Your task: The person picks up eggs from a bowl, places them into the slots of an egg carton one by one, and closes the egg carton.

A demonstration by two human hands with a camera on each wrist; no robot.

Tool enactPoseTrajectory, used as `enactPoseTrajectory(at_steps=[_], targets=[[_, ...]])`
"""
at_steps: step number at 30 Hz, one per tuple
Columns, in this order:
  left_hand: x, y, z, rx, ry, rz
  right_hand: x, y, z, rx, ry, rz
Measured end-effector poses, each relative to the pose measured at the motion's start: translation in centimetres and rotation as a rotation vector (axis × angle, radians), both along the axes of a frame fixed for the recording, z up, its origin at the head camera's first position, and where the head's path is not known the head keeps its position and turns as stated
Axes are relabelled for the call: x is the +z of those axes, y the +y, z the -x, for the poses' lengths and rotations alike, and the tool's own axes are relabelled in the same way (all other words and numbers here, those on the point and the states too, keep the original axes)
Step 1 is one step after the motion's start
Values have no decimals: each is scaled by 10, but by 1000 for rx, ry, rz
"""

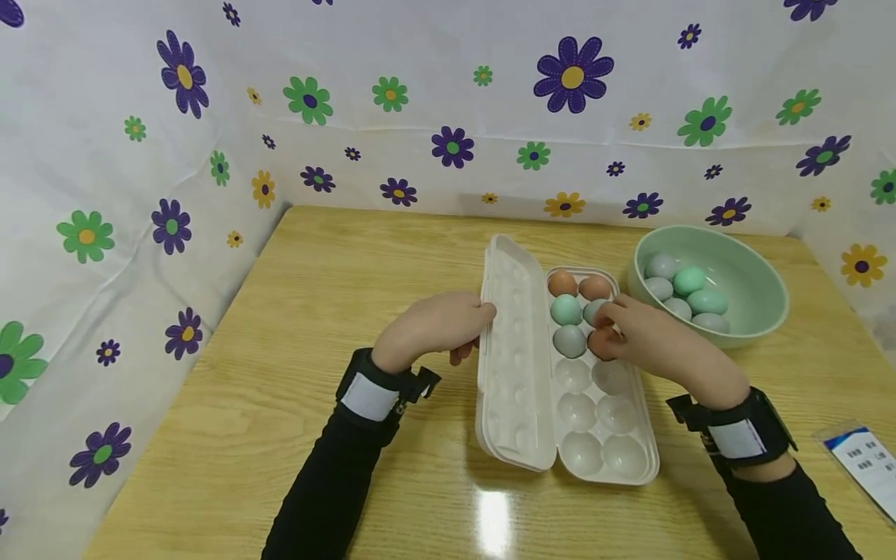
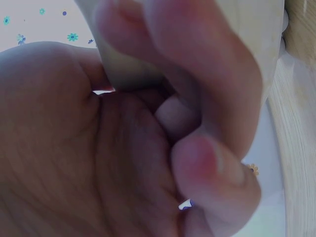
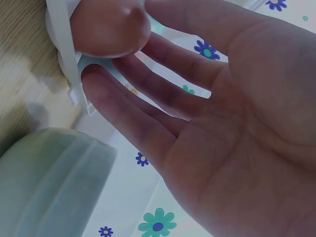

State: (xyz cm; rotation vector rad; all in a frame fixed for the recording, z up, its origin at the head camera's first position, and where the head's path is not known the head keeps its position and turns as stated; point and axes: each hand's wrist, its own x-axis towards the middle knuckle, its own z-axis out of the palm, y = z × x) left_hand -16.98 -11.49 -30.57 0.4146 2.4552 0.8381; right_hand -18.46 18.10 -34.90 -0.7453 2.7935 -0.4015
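Observation:
A white egg carton (image 1: 619, 414) lies on the table with its lid (image 1: 521, 389) raised on the left. My left hand (image 1: 441, 323) grips the lid's outer edge, thumb on top and fingers curled behind it. Over the third row, my right hand (image 1: 651, 338) holds a brown egg (image 3: 108, 29) between thumb and fingers, at the right-hand cup. Two more brown eggs (image 1: 562, 283) fill the far row. A mint egg (image 1: 566, 309) and a grey-blue egg, partly covered by my right fingers, lie in the second row. Left of the held egg sits a grey egg (image 1: 570, 341). The nearer cups are bare.
Behind my right hand stands a pale green bowl (image 1: 759, 288) with several grey and mint eggs (image 1: 708, 301). A card in a clear sleeve (image 1: 864, 467) lies at the table's right edge. Flower-printed cloth (image 1: 420, 70) hangs around the wooden table (image 1: 280, 373).

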Motion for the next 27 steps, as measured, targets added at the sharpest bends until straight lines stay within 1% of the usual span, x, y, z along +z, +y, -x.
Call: enactPoseTrajectory(at_steps=[4,8,16,24,27], targets=[[-1,1,1,-3,-1,7,-1,2,1,-21,-30,9],[-2,1,1,-10,0,5,0,1,4,-15,-26,6],[-1,1,2,-1,-3,10,10,-1,10,-59,-81,0],[1,1,0,-1,-2,8,15,4,18,-59,-55,6],[2,2,0,-7,0,13,16,9,22,-75,-48,3]])
